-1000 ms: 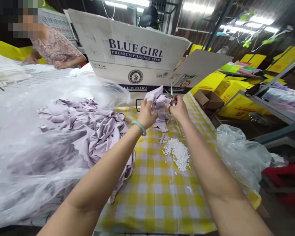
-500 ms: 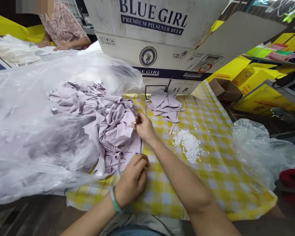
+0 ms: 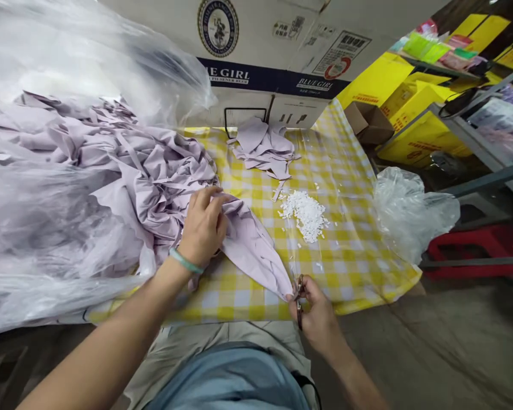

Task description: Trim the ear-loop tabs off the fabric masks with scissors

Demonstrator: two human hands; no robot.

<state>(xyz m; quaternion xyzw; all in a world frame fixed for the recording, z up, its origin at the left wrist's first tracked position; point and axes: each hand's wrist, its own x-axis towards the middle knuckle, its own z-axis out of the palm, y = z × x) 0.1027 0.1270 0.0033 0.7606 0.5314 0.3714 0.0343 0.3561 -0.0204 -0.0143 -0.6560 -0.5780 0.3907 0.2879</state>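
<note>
A heap of pale lilac cloth (image 3: 154,154) lies at the left, partly inside a clear plastic bag. My left hand (image 3: 203,228), with a green bangle on the wrist, is closed on the heap's right edge, fingers bent over the cloth. One lilac cloth piece (image 3: 256,250) stretches from there to my right hand (image 3: 316,313). That hand is closed around small dark-handled scissors (image 3: 300,304) and pinches the tip of the cloth piece beside them. The blades are hard to make out.
Small white pieces (image 3: 305,216) lie scattered on the yellow checked tablecloth (image 3: 346,250). Behind them are several lilac cloth pieces (image 3: 265,148) against a large white carton (image 3: 265,45). A clear plastic bag (image 3: 410,210) hangs at the right edge, near a red stool (image 3: 479,250).
My right hand has drawn a cloth piece from the heap toward the front right. My left hand has moved up and left onto the heap. The view has tilted downward.
</note>
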